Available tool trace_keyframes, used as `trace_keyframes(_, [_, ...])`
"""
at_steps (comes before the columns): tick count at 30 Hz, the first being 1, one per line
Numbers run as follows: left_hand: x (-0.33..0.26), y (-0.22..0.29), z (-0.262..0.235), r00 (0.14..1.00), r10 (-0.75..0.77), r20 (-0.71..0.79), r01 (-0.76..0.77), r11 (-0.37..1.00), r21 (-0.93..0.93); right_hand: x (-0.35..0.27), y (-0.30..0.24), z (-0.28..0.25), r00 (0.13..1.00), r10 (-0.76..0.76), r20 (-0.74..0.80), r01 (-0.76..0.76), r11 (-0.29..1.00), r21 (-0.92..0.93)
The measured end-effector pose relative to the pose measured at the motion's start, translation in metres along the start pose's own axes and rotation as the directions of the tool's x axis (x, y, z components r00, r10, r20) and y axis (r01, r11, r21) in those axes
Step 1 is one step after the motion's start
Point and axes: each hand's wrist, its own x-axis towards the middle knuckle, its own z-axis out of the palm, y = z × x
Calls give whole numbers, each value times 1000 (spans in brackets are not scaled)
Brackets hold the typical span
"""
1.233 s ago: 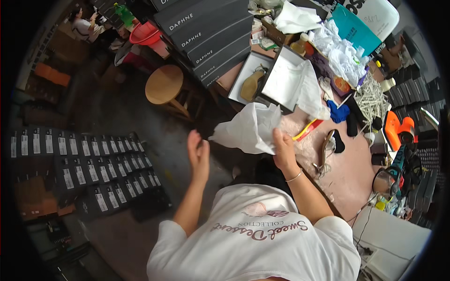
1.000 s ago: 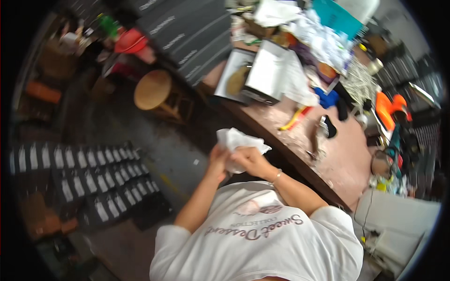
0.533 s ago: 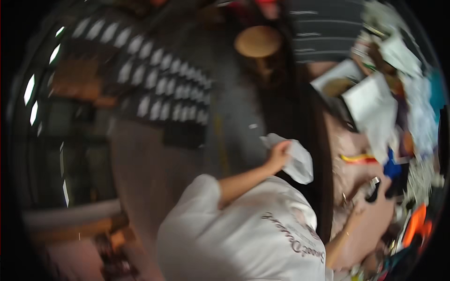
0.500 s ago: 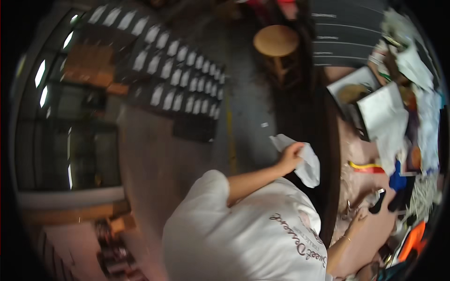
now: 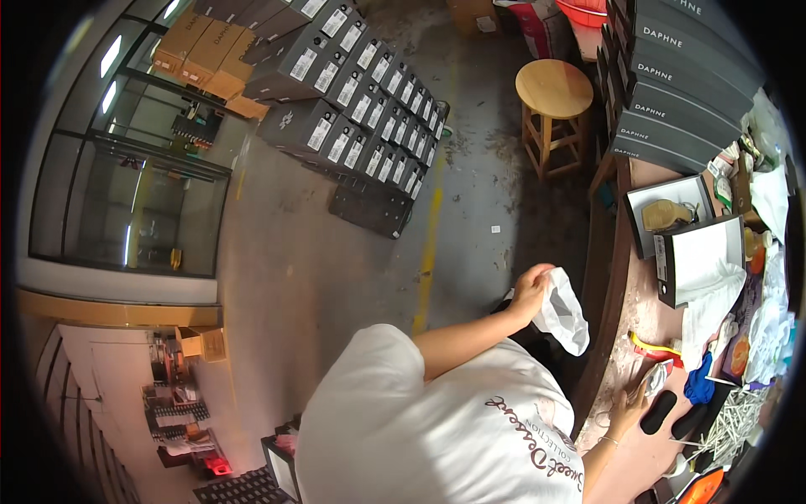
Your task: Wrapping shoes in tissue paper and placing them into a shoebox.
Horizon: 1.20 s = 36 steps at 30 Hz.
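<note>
A limp white cloth (image 5: 564,312) hangs from my left hand (image 5: 529,296), whose fingers are closed on its upper edge out past the bench's edge. The cloth is folded into a loose loop, and whether it is a bag or a flat sheet I cannot tell. Over the pink bench top (image 5: 617,370), my right hand (image 5: 628,412) has its fingers curled around a small pale, shiny piece (image 5: 653,380), too unclear to name. Beside that hand lie a black insole-shaped piece (image 5: 658,412) and a second dark one (image 5: 688,422).
An open grey shoebox (image 5: 667,202) holds a tan shoe (image 5: 666,214); its lid (image 5: 701,252) leans close by. Stacked shoeboxes (image 5: 672,101) rise at the bench's far end. White sticks (image 5: 730,433) lie right. A wooden stool (image 5: 554,88) and palleted shoeboxes (image 5: 361,109) stand on the floor.
The whole view has shifted and sharpened. The white cloth hangs lower and looks more opened out, still in my left hand. My right hand stays over the bench with the pale piece.
</note>
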Motion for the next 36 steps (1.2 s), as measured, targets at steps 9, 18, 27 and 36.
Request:
trace_keyframes(9, [54,49,30,943,256,214,-294,941,166,-36,-209,-126,821,-244,517,-420,354,835])
trace_keyframes(18, [33,165,19,748,365,554,-588,751,299,24,-262,-45,691,-533,489,189,786,589])
trace_keyframes(27, [26,162,38,581,373,723,-709,669,224,38,-269,7,713,-374,594,-633,21,773])
trace_keyframes(36, [31,156,52,523,329,786,-700,693,176,12,-258,-15,645,-542,539,-757,-361,544])
